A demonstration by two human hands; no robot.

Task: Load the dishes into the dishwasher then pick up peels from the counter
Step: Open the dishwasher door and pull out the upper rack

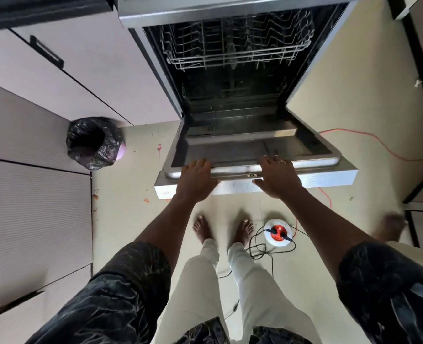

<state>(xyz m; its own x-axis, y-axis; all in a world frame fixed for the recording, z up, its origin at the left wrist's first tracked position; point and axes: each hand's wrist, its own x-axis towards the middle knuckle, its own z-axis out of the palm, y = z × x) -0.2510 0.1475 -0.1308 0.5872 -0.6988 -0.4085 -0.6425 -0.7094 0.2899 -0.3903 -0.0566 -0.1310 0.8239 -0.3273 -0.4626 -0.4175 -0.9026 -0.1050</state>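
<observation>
— What sat farthest to the left of the hands?

— A bin [94, 142] lined with a black bag stood on the floor [349, 103], well to the left of the left hand [196, 180] and a little beyond it. Nearer, just below and left of that hand, a few small orange scraps [146, 200] lay on the floor. I could not tell what they were.

— And the left hand itself?

— It grasped the near rim of the dishwasher door [230, 155]. Its fingers were hooked over the top of the rim and its thumb was hidden underneath.

— Where was the door?

— It hung partly lowered, sloping up from the hinge towards the person, with its free edge under both hands. The dishwasher [232, 95] stood open straight beyond the hands, and its upper rack [235, 48] showed at the far end, well apart from the fingers.

— The right hand?

— The right hand [277, 176] held the same rim, near the left one. Its fingers were spread over the top and its thumb pressed the outer face of the door.

— Anything closer to the person, or farther right?

— Below the right hand, near the bare feet, a white and orange extension reel [278, 232] lay on the floor. A red cable [379, 145] ran across the floor to the right of the right hand.
</observation>
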